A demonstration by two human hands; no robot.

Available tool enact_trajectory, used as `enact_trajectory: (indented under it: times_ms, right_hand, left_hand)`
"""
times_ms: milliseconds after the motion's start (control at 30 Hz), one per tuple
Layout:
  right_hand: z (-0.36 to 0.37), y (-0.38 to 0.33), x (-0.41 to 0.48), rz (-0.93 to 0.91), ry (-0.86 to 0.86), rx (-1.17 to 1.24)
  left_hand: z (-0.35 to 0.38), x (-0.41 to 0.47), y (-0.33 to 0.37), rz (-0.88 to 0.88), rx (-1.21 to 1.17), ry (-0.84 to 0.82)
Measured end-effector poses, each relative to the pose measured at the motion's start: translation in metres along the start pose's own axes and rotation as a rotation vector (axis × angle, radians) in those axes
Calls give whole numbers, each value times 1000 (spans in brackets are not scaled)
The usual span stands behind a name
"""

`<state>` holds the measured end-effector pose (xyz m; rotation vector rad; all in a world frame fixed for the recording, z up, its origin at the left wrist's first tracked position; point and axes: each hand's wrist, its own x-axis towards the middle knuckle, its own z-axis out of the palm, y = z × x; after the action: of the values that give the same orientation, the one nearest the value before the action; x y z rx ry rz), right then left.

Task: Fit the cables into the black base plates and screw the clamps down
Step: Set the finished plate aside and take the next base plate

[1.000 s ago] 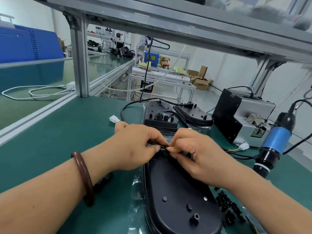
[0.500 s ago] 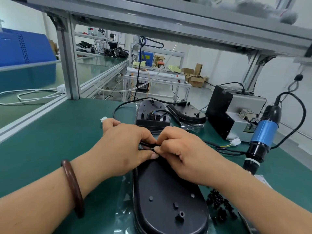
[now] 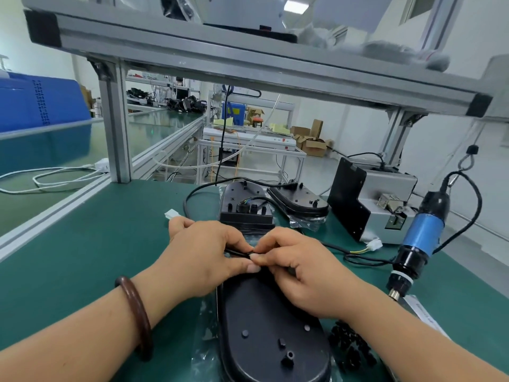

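Observation:
A long black oval base plate (image 3: 264, 334) lies on clear plastic wrap on the green bench in front of me. At its far end my left hand (image 3: 203, 257) and my right hand (image 3: 300, 268) meet fingertip to fingertip, both pinching a thin black cable (image 3: 237, 252) just over the plate. What sits under the fingers is hidden. Behind them lie a second base plate (image 3: 245, 208) with a cable and fittings in it and a third base plate (image 3: 298, 199) to its right. Several small black clamps or screws (image 3: 349, 343) are heaped right of the near plate.
A blue electric screwdriver (image 3: 418, 241) hangs at the right, tip down over the bench. Behind it stands a grey and black screw feeder box (image 3: 371, 199). White connectors (image 3: 172, 215) (image 3: 374, 245) lie on the mat. An aluminium frame post (image 3: 115, 125) rises at the back left.
The view has shifted slightly. Both hands stay pinched together on the cable at the plate's far end, with only small finger movements.

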<state>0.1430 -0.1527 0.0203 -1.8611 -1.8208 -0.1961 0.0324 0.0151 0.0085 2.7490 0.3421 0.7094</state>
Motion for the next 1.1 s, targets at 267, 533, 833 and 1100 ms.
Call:
enact_trajectory:
  times_ms: [267,533,833,1100]
  right_hand:
    - [5,2,-5,-8,120,47]
    - [-25,10,-12,181,457,-15]
    - [-78,66,-55,1325,1167,111]
    - [-86,89,-48,1340,1169,615]
  left_hand:
    - [0,2,2,-68,-4,20]
    - [-3,0,6,-100,-9,-2]
    - [-4,-2,8,-103,20,-8]
    - [-3,-3,8,-132,8,-30]
